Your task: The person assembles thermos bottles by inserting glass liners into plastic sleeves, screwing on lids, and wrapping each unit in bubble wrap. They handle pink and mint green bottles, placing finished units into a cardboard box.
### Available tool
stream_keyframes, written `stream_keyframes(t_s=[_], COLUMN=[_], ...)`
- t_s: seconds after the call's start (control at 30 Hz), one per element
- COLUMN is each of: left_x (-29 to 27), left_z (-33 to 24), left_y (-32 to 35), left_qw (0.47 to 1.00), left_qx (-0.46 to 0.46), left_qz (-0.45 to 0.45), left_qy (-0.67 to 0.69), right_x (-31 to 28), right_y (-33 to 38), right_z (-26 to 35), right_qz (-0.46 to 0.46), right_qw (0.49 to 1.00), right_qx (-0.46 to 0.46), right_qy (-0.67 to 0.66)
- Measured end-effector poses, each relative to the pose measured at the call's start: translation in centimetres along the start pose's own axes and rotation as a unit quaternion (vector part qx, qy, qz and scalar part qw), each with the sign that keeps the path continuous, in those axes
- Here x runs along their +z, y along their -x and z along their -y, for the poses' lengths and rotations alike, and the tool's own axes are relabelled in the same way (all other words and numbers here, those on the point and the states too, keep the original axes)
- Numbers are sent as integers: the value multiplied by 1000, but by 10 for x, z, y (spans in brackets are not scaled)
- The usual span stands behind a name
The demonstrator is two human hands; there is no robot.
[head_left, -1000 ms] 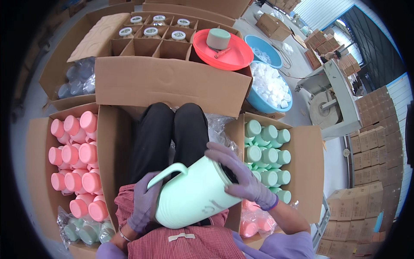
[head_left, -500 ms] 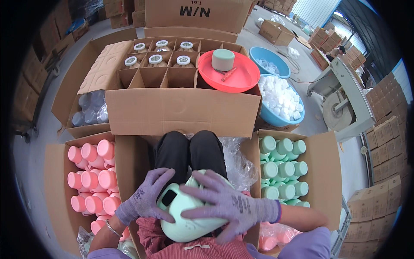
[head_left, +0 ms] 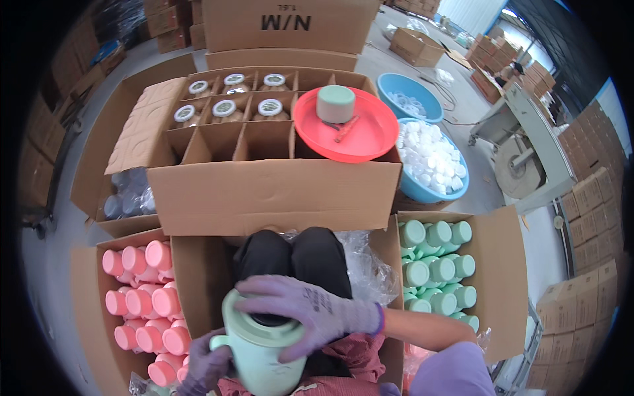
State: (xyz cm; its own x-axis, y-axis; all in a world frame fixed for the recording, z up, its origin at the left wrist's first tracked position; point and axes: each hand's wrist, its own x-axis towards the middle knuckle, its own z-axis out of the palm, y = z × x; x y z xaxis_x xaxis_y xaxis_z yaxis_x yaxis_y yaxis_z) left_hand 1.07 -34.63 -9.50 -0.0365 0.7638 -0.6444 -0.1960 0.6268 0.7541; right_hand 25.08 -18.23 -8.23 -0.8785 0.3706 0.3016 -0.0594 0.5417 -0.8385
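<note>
A mint-green jug (head_left: 269, 365) with a side handle stands tilted over my lap, its dark open top facing up. My right hand (head_left: 310, 315), in a light purple glove, lies across the top, fingers over the rim and thumb down the side. At the handle on the jug's left, my left hand (head_left: 206, 367), gloved alike, is closed; its fingers are partly hidden. Beyond my knees, a red round tray (head_left: 376, 142) holds a mint-green round cap (head_left: 335, 104) and a small red tool (head_left: 346, 129).
The divided carton (head_left: 277, 198) ahead holds several white-rimmed bottles. An open carton (head_left: 86, 290) of pink jugs is at left, one (head_left: 505, 277) of mint-green jugs at right. Blue basins (head_left: 422, 188) with white caps and clear rings stand beyond. A wheeled machine (head_left: 541, 142) stands farther right.
The jug has turned from lying on its side to upright, handle to the left. My left hand moved down to the handle; my right hand moved onto the top rim. The view has shifted slightly.
</note>
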Motion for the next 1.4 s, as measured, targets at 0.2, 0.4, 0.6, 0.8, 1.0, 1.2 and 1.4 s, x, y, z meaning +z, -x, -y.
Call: stream_keyframes(t_s=[0.2, 0.4, 0.6, 0.8, 1.0, 1.2, 1.4], left_x=[-97, 17, 71, 80, 75, 76, 70], left_z=[114, 37, -1, -11, 9, 3, 8], left_y=[-58, -77, -68, -74, -75, -78, -78], left_qw=[847, 308, 213, 648, 683, 775, 778], left_qx=[147, -48, -60, 57, 51, 84, 163], left_qz=[153, 117, 182, 136, 69, 64, 80], left_qy=[487, 943, 958, 748, 726, 624, 601], right_x=[-132, -272, -306, -311, -187, -43, -37], right_y=[94, 211, 249, 256, 150, 42, 22], right_z=[-74, -214, -294, -282, -126, -13, 1], right_qz=[-477, -421, -376, -439, -589, -295, -238], right_qw=[848, 652, 629, 614, 730, 922, 917], right_qx=[169, 468, 538, 500, 263, 93, 190], right_qy=[159, 423, 416, 424, 227, 233, 258])
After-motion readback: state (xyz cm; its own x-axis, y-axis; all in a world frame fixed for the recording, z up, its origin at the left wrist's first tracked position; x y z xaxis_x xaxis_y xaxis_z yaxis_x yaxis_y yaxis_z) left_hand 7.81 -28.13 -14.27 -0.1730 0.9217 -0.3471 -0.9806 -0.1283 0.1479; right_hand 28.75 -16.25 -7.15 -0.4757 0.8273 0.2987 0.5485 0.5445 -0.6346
